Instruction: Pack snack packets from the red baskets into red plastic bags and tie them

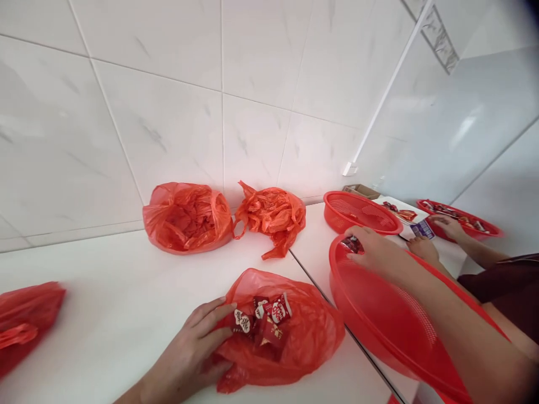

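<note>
My left hand (pixel 197 342) is closed on the near left rim of an open red plastic bag (pixel 314 336), its thumb and fingers on either side of the film. Several small dark-red wrapped snack packets (pixel 273 331) with white lettering lie inside the bag. Over the far left edge of a large red plastic basket (pixel 379 314), my right hand (pixel 370 252) pinches a small dark shiny packet (pixel 352 243). The part of the basket's floor that shows is bare; my right forearm covers some of it.
Along the tiled wall stand one red bag (pixel 187 219) and a crumpled one (pixel 273 216). Another red bag (pixel 29 320) is at far left. A second basket (pixel 362 210) sits beyond mine. On the right, a co-worker's hands (pixel 448 225) work near a filled basket (pixel 492 231).
</note>
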`<state>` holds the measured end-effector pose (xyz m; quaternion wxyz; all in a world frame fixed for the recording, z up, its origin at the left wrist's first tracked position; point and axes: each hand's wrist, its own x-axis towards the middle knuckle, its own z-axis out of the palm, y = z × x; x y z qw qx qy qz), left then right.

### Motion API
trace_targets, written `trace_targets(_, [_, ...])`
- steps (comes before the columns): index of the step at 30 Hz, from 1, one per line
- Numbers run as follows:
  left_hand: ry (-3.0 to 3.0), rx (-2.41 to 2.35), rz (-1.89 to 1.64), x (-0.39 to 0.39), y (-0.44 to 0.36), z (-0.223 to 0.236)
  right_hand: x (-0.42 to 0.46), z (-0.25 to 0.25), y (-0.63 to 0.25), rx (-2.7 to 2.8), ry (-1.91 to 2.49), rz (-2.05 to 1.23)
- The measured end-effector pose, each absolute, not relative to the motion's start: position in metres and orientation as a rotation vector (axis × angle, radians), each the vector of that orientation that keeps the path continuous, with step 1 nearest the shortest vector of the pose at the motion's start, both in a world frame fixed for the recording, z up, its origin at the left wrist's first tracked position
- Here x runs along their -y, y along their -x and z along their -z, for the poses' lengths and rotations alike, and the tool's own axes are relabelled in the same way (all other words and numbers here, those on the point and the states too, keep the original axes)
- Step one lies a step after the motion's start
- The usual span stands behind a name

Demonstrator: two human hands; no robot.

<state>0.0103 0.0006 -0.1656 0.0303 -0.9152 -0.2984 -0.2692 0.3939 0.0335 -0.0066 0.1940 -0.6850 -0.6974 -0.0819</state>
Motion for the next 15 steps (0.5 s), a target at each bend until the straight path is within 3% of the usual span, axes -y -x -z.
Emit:
trace_targets(5, [2.863, 0.929, 0.906, 0.001, -0.011, 0.163, 0.011, -0.009, -0.328, 2.170, 1.725, 0.086])
trace_targets(10, [2.859, 0.941, 0.905, 0.001, -0.009, 0.166, 0.022, 0.024, -0.296, 2.385, 1.609, -0.332])
trace_targets(15, [2.853, 0.943, 0.906, 0.000, -0.007, 0.164, 0.032, 0.070, -0.306, 2.223, 1.882, -0.180])
